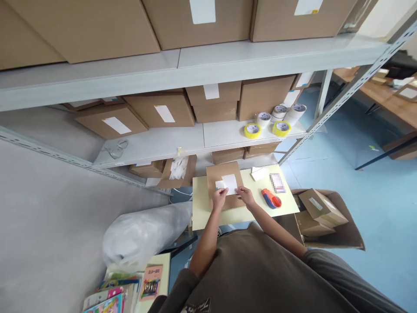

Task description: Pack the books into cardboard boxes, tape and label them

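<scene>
A flat cardboard box (pixel 213 174) lies on the pale yellow table (pixel 201 217). Over its top is a white paper sheet (pixel 230 183), pinched at its lower left corner by my left hand (pixel 220 198). The fingers of my right hand (pixel 245 195) close on the sheet's lower right edge. Partly behind the sheet, a smaller white label (pixel 219 185) shows on the box. To the right of my right hand rests an orange and blue tape dispenser (pixel 271 198).
Metal shelves (pixel 156 141) with boxes and tape rolls (pixel 252 131) stand ahead. White papers (pixel 259 174) lie at the table's back right. An open carton (pixel 350 217) holding boxes is at right. A plastic-wrapped roll (pixel 146 234) and books (pixel 151 282) are at left.
</scene>
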Action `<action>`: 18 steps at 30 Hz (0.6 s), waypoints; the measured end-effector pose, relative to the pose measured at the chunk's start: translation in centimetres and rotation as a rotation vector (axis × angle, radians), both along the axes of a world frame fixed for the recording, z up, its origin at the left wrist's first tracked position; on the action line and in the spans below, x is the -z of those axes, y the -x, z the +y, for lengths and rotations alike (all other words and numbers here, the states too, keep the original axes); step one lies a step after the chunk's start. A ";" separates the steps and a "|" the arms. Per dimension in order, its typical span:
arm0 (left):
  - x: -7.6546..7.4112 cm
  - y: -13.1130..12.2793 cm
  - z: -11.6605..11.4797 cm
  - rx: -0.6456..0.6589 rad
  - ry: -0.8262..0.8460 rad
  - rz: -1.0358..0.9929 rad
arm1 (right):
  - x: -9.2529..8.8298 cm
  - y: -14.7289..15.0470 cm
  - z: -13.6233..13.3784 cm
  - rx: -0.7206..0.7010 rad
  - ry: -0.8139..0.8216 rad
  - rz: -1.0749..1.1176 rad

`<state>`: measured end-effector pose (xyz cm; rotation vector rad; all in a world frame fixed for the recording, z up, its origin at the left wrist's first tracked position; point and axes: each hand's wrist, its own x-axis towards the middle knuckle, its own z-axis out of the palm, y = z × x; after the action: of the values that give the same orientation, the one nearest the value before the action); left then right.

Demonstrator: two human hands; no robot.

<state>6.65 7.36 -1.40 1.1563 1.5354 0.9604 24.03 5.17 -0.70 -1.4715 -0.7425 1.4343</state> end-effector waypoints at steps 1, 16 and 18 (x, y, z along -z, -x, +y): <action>0.3 -0.6 -0.2 0.000 0.021 0.018 | 0.7 -0.5 0.1 0.016 0.006 -0.031; 1.2 -1.7 0.6 -0.112 0.209 0.386 | 5.1 0.2 2.3 -0.062 -0.102 -0.422; 1.3 -0.8 0.5 -0.124 0.217 0.350 | 5.3 1.1 2.4 -0.091 -0.116 -0.417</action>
<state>7.43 7.90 -2.71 1.1234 1.9586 0.6713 22.94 7.56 -6.05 -1.6835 -1.1412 1.1373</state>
